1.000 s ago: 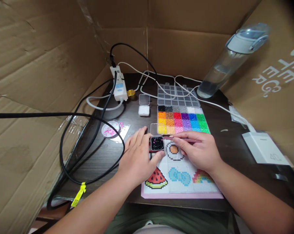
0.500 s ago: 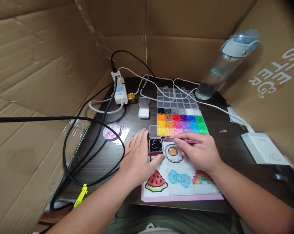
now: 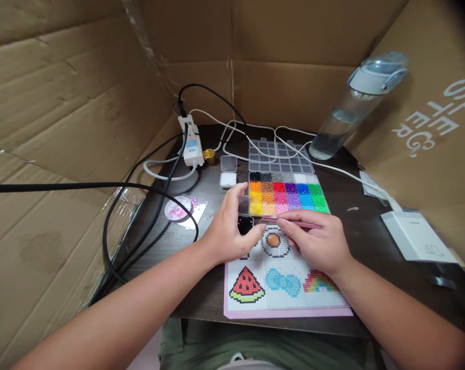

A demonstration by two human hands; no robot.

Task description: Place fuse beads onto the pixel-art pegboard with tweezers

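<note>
My left hand (image 3: pixel 229 226) curls round a small clear box of black beads (image 3: pixel 245 224), thumb at its near side and fingers reaching over its raised lid. My right hand (image 3: pixel 318 241) pinches pink tweezers (image 3: pixel 290 221) that point left toward that box. Both hands hover over a pegboard sheet (image 3: pixel 286 288) showing a fried egg (image 3: pixel 274 241), a watermelon slice (image 3: pixel 247 285), a blue shape and a rainbow. Just beyond lies the open bead organiser (image 3: pixel 287 195) with coloured compartments.
A small box of white beads (image 3: pixel 228 179) and a gold cap (image 3: pixel 208 153) sit behind. A power strip (image 3: pixel 191 143) with black and white cables lies at back left. A water bottle (image 3: pixel 352 110) leans at right, a white charger (image 3: pixel 415 236) near it. Cardboard walls surround the table.
My left hand has lifted off the sheet and moved forward, closing round the black bead box and its lid. The right hand with the tweezers has stayed nearly still.
</note>
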